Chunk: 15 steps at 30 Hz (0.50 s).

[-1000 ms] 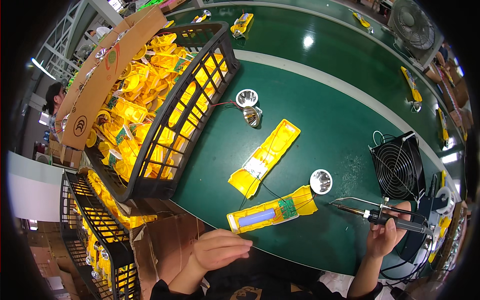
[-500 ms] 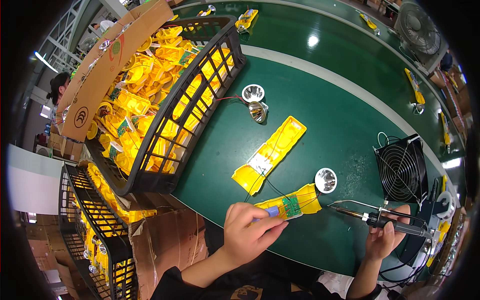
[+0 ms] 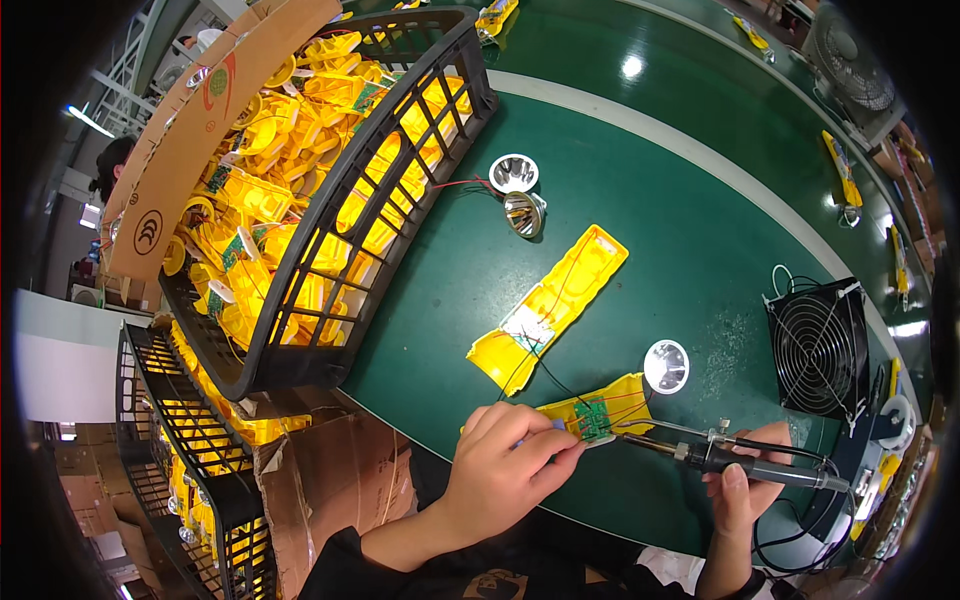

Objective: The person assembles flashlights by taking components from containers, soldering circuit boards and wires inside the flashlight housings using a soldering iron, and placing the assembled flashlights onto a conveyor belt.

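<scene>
My left hand (image 3: pixel 510 455) is closed over the near-left end of a yellow plastic flashlight housing half (image 3: pixel 632 395), fingertips pinched beside its small green circuit board (image 3: pixel 592 417). Whether a wire is also between the fingers is hidden. A bluish cylindrical part is mostly covered by that hand. My right hand (image 3: pixel 742 490) grips a soldering iron (image 3: pixel 730 463) with a thin metal feed tube along it; its tip is at the board's right edge. A round silver reflector (image 3: pixel 667 367) lies at the housing's far-right end. Dark wires lead to a second yellow housing half (image 3: pixel 570 290) beyond.
A black crate (image 3: pixel 300 300) heaped with yellow housings stands at left, a second crate (image 3: pixel 215 470) below it. Two reflectors (image 3: pixel 514 174) lie near the crate. A black fan (image 3: pixel 818 345) stands at right. Beyond the table edge, a green conveyor (image 3: pixel 690 80) carries housings.
The soldering iron has moved left, its tip coming from apart to the circuit board. My left fingers have shifted right along the housing, covering more of the bluish part. The view has shifted slightly.
</scene>
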Tool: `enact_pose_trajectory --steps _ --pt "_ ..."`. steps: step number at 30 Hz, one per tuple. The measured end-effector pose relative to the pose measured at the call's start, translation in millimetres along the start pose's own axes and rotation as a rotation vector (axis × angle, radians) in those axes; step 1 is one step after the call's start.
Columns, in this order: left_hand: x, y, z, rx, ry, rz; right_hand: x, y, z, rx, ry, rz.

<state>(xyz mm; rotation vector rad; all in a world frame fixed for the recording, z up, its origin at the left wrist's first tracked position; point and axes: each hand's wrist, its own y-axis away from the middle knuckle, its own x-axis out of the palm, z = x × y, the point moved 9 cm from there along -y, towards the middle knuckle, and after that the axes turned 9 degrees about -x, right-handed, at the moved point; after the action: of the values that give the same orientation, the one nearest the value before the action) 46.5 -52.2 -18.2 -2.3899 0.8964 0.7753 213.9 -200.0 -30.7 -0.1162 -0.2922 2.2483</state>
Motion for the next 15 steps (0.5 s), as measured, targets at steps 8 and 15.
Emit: enact_pose_trajectory --steps 8,15 --pt "1.1 -2.8 2.7 -0.013 0.016 0.004 4.2 -0.7 -3.3 0.007 0.059 0.023" --pt "-0.4 -2.3 2.7 -0.009 0.027 -0.014 4.7 -0.2 -4.0 -0.001 0.053 0.006"
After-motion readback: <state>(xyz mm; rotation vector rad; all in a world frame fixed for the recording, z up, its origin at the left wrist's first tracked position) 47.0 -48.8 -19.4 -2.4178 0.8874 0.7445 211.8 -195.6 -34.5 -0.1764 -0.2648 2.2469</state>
